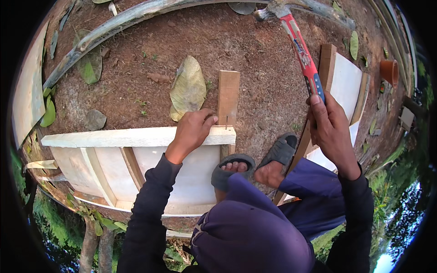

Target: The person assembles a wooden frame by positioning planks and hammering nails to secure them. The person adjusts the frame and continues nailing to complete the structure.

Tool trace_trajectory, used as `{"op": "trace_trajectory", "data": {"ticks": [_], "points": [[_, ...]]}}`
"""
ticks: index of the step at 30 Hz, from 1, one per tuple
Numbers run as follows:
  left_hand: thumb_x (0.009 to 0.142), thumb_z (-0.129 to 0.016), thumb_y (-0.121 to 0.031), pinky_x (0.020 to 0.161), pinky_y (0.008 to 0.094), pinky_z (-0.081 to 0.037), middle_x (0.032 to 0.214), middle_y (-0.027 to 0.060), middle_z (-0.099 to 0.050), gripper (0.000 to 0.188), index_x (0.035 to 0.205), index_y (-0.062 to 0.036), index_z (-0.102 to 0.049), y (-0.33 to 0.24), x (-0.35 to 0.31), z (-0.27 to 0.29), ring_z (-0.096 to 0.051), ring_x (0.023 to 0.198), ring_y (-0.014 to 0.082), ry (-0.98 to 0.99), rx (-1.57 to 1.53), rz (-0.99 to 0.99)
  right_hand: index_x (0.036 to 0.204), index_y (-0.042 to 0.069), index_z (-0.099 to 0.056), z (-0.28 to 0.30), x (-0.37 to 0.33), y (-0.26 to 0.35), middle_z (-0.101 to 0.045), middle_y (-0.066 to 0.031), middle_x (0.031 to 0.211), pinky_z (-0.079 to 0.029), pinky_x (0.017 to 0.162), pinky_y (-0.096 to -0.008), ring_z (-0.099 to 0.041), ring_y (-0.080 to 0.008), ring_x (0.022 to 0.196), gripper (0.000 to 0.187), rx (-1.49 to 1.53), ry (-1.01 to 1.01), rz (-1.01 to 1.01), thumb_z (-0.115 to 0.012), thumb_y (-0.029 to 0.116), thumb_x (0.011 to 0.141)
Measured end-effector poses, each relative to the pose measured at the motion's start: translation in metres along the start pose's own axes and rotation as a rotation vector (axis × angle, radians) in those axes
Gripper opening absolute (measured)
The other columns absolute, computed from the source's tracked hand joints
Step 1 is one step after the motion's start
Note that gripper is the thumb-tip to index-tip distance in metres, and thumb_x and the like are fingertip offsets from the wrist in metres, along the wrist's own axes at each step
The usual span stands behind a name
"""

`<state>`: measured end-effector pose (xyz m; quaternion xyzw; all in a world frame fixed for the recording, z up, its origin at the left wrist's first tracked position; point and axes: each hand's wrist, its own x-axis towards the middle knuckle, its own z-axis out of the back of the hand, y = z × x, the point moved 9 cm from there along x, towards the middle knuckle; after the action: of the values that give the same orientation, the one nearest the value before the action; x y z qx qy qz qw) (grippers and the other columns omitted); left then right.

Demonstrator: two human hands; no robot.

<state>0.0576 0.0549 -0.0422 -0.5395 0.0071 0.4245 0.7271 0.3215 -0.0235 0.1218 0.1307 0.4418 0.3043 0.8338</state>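
Note:
My right hand (331, 127) grips the lower end of a claw hammer (300, 50) with a red and blue handle. The hammer's metal head points away from me, over a curved branch. My left hand (193, 132) is closed at the pale top rail of a wooden frame (136, 137), its thumb and forefinger curled close together. What they hold, if anything, is hidden. Just right of those fingertips a thin nail (226, 122) stands upright in the rail's end. A brown wooden block (228, 93) lies on the soil beyond that end and runs under it.
A second wood-edged white panel (343, 86) lies to the right, near my sandalled feet (277, 157). The long curved branch (114, 25) crosses the far ground. Large dry leaves (188, 86) lie on the soil. A terracotta pot (389, 73) is at the far right.

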Motion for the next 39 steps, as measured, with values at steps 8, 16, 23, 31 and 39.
{"op": "trace_trajectory", "data": {"ticks": [8,16,23,31,39], "points": [[0.096,-0.066,-0.032,0.058,0.0491,-0.051,0.068,0.0185,-0.067,0.039,0.068,-0.0037,-0.065,0.04,-0.03,0.047,-0.066,0.062,0.0391,-0.369,0.525,0.109,0.09,-0.001,-0.052,-0.008,-0.017,-0.011,-0.049,-0.0109,0.061,-0.042,0.051,-0.041,-0.051,-0.0212,0.049,0.039,-0.301,0.188,0.118,-0.054,0.034,0.109],[0.096,-0.066,-0.033,0.056,0.0484,-0.051,0.067,0.0183,-0.066,0.041,0.066,-0.0042,-0.064,0.034,-0.03,0.051,-0.066,0.06,0.0388,-0.395,0.533,0.14,0.1,-0.002,-0.054,-0.05,-0.044,-0.054,-0.057,-0.0172,0.068,-0.046,0.055,-0.043,-0.059,-0.0284,0.057,0.037,-0.158,0.207,0.048,-0.051,0.034,0.109],[0.096,-0.065,-0.032,0.056,0.0482,-0.051,0.066,0.0185,-0.065,0.041,0.065,-0.0046,-0.063,0.034,-0.036,0.054,-0.065,0.059,0.0382,-0.41,0.538,0.117,0.097,0.001,-0.054,-0.002,-0.018,-0.026,-0.052,-0.0054,0.063,-0.044,0.051,-0.0352,-0.054,-0.0164,0.052,0.038,0.214,-0.011,-0.094,-0.049,0.036,0.111],[0.096,-0.065,-0.03,0.056,0.0476,-0.051,0.065,0.0183,-0.065,0.04,0.065,-0.0048,-0.062,0.029,-0.031,0.053,-0.065,0.058,0.038,-0.427,0.556,0.064,0.094,-0.005,-0.053,-0.069,-0.056,-0.047,-0.059,-0.0295,0.077,-0.045,0.067,-0.0554,-0.057,-0.0538,0.073,0.038,-0.237,0.333,0.074,-0.054,0.032,0.106],[0.096,-0.065,-0.03,0.056,0.0479,-0.051,0.066,0.0184,-0.066,0.039,0.066,-0.0049,-0.063,0.03,-0.036,0.054,-0.065,0.058,0.0382,-0.466,0.543,0.056,0.099,0.003,-0.052,-0.01,-0.039,-0.04,-0.054,-0.0067,0.07,-0.045,0.05,-0.0343,-0.053,-0.0174,0.052,0.035,0.423,-0.234,-0.082,-0.046,0.035,0.112]]}}
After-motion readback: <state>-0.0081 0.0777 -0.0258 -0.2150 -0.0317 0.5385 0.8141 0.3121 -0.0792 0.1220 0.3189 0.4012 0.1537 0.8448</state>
